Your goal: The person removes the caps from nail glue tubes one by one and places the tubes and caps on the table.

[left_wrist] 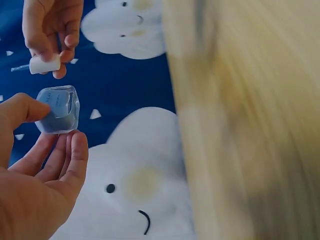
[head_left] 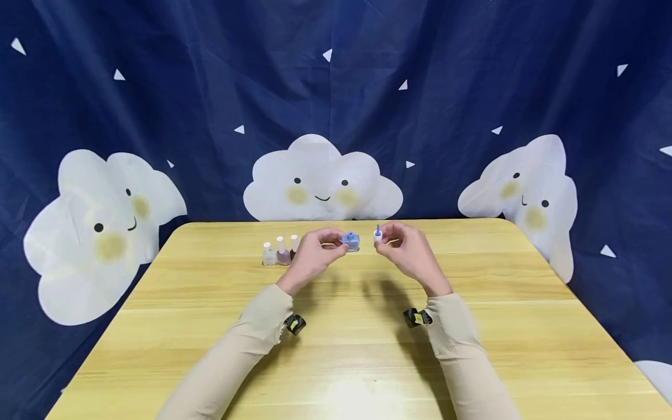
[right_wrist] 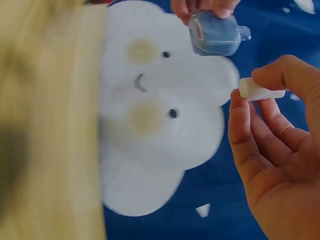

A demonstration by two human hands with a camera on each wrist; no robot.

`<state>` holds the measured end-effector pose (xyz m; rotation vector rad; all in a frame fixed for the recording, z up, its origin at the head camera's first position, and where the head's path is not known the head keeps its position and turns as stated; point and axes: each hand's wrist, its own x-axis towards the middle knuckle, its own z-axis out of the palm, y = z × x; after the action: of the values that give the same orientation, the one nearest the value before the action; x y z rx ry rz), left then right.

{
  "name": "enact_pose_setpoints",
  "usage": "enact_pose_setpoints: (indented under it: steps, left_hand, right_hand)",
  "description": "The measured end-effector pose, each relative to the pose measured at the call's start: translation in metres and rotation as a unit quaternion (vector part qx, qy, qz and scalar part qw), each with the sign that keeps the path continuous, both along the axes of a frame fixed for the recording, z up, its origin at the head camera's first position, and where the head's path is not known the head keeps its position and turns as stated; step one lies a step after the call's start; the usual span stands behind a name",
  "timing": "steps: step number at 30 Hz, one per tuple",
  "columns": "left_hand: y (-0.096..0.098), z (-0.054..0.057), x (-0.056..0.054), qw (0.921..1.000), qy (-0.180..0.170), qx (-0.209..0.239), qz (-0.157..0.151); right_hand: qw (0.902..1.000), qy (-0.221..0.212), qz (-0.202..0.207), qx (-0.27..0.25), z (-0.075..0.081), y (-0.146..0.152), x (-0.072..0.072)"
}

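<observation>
A small clear bottle of blue nail polish (head_left: 352, 242) is pinched between the thumb and fingers of my left hand (head_left: 316, 252), its neck uncapped and pointing up in the head view. My right hand (head_left: 406, 248) pinches the white brush cap (head_left: 378, 235) just to the right of it, with the blue-coated brush sticking up. In the left wrist view the cap (left_wrist: 46, 64) and its brush are apart from the bottle (left_wrist: 59, 110). The right wrist view shows the cap (right_wrist: 260, 90) between thumb and fingertips, the bottle (right_wrist: 215, 34) beyond it.
Left of my left hand, several white-capped nail polish bottles stand in a row on the wooden table (head_left: 210, 326): a clear one (head_left: 269, 255), a mauve one (head_left: 282, 252) and a dark one (head_left: 294, 247) partly hidden by the hand. A blue cloud-patterned curtain (head_left: 210, 116) hangs behind the table.
</observation>
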<state>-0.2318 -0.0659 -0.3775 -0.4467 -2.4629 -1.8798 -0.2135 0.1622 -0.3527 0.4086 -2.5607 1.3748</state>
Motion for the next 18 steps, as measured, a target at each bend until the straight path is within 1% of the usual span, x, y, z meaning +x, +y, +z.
enact_pose_setpoints:
  steps: [3, 6, 10, 13, 16, 18]
  left_hand:
    - [0.004, -0.010, -0.008, 0.9994, 0.002, -0.034, 0.001]
    - [0.007, -0.018, -0.015, 0.9983, -0.014, -0.056, 0.001]
    - [0.009, -0.028, -0.022, 0.9967, -0.042, -0.069, 0.000]
    - [0.012, -0.035, -0.025, 0.9954, -0.058, -0.075, -0.008]
    - [0.014, -0.040, -0.027, 0.9940, -0.067, -0.085, -0.018]
    - [0.016, -0.043, -0.028, 0.9933, -0.071, -0.090, -0.020]
  right_hand:
    - [0.9997, -0.022, 0.000, -0.006, -0.012, 0.002, -0.007]
    - [0.9991, -0.040, -0.005, -0.008, -0.022, 0.004, -0.011]
    - [0.9984, -0.056, -0.009, 0.006, -0.037, 0.005, -0.018]
    - [0.9978, -0.062, -0.010, 0.018, -0.048, 0.006, -0.023]
    - [0.9971, -0.071, -0.011, 0.024, -0.057, 0.008, -0.026]
    - [0.9961, -0.083, -0.010, 0.026, -0.062, 0.009, -0.028]
